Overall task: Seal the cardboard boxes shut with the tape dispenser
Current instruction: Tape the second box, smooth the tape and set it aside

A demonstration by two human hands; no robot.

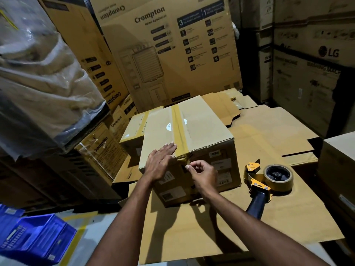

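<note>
The cardboard box point(192, 135) sits on flattened cardboard sheets point(269, 135), brown tape point(179, 129) running along its top seam. The left hand point(159, 164) lies flat, fingers straight, by the near top edge, while the right hand point(203, 174) pinches the tape's loose end (thumb and forefinger curled). The tape dispenser point(269, 179) lies just right of the box.

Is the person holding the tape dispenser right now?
No: the yellow tape dispenser with its black handle lies untouched on the flat cardboard sheet, right of the brown cardboard box.
</note>
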